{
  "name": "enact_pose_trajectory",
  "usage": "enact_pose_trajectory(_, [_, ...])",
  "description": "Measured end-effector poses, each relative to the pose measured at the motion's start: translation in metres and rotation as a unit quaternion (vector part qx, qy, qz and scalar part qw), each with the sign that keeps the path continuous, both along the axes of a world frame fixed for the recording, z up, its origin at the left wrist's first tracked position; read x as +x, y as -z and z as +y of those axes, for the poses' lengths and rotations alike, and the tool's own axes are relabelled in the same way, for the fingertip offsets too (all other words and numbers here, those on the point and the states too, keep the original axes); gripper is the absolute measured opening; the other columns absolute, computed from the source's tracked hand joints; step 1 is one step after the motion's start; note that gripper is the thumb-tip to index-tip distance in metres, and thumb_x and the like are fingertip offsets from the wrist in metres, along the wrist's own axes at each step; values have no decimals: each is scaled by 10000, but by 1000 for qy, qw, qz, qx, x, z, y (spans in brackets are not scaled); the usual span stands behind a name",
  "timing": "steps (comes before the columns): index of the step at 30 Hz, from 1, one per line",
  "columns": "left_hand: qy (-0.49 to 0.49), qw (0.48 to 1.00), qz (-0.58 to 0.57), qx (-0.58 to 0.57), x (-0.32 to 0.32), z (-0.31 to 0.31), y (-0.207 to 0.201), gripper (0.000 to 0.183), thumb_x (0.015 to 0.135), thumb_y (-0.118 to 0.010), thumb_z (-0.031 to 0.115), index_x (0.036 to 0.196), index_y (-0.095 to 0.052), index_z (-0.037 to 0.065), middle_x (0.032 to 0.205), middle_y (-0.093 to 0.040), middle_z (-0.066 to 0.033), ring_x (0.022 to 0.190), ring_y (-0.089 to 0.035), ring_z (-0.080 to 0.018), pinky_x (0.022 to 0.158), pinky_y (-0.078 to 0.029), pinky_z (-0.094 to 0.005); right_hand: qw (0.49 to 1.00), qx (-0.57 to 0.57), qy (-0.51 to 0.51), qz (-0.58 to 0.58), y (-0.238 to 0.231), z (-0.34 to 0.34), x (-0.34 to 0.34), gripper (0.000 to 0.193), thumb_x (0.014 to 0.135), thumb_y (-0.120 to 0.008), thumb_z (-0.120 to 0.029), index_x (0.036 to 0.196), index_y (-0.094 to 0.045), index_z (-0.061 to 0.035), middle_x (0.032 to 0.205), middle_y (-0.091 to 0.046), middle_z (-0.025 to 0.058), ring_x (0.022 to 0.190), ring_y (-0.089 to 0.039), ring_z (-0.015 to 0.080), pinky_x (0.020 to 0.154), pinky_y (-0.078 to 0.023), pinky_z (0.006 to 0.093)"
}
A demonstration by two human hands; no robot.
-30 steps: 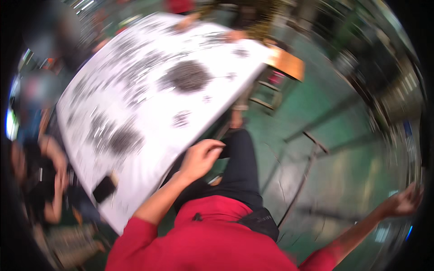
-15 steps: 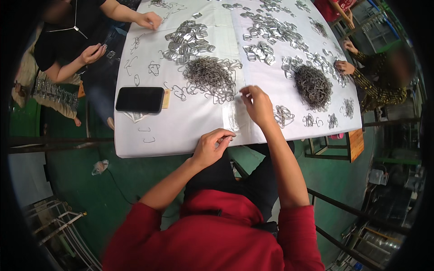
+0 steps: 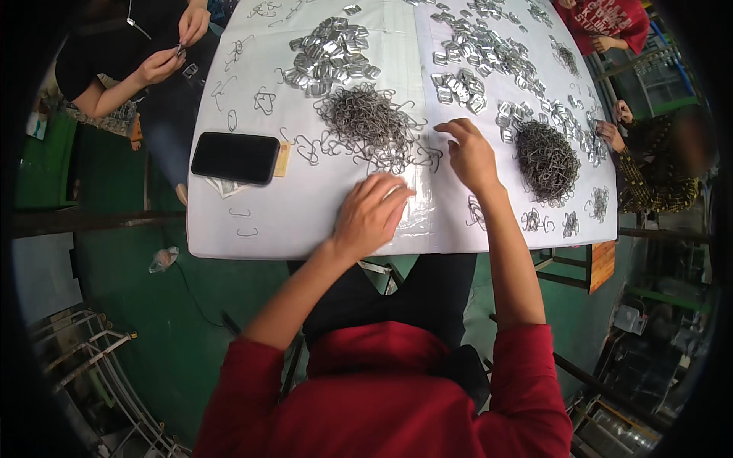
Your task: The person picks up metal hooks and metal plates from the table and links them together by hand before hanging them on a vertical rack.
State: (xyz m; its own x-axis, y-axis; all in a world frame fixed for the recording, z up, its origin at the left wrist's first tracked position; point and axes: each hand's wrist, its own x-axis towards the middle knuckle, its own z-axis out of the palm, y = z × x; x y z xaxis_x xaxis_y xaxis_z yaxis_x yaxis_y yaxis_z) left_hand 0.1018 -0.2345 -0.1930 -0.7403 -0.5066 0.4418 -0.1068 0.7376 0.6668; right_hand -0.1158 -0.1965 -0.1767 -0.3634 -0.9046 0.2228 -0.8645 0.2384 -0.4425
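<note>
My left hand (image 3: 372, 217) is low over the near part of the white-covered table (image 3: 305, 221), fingers stretched forward and a little blurred. Beside its fingertips runs a strip of clear tape (image 3: 420, 210). Just beyond lies a tangled pile of bent wire hooks (image 3: 366, 122), a few of them loose at its right edge. My right hand (image 3: 469, 156) hovers to the right of that pile with fingers apart and the index finger pointing left. I see nothing held in either hand. Past the hooks is a heap of shiny metal buckles (image 3: 332, 57).
A black phone (image 3: 235, 158) lies at the left on some papers. A second pile of wire hooks (image 3: 547, 160) and more buckles (image 3: 489, 49) spread over the right half. Small hook bunches (image 3: 570, 224) line the near right edge. Other people work at the left, right and far right.
My left hand has moved forward from the table edge onto the cover, its pinch now loosened. My right hand has shifted slightly right and forward. The person at left has brought both hands together.
</note>
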Motion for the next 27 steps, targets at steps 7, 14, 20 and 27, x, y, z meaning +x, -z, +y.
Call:
enact_pose_trajectory(7, [-110,952,-181,-222,-23,-34,26,139,822,-532,83,934,-608,49,1096,-559,-98,1155,-468,-235,1023,-253,-553,988,21,10,-154,4,21,-28,179,759,-592,-24,915,-656,-87,875,-650,97,802,-624,266,731,-482,334])
enact_pose_trajectory(14, [-128,972,-110,-166,-7,-22,20,197,761,-567,-6,948,-607,42,1111,-535,-118,1159,-453,-303,1002,-278,-533,986,92,-93,-101,13,54,-4,112,736,-658,-78,845,-630,-74,848,-594,68,754,-626,221,667,-497,327])
enact_pose_trajectory(20, [-82,985,-58,-142,-7,-11,28,268,717,-526,-72,954,-615,16,1140,-527,-161,1140,-442,-369,982,-333,-453,997,41,-42,52,9,86,3,67,763,-509,-81,820,-530,-54,846,-524,126,817,-564,289,692,-478,397])
enact_pose_trajectory(27, [-113,978,-79,-155,-8,-7,27,262,753,-529,-45,987,-616,35,1160,-526,-150,1165,-431,-364,989,-328,-441,969,52,241,4,-7,199,-69,69,793,-545,-15,856,-555,-42,876,-551,156,793,-561,359,675,-442,433])
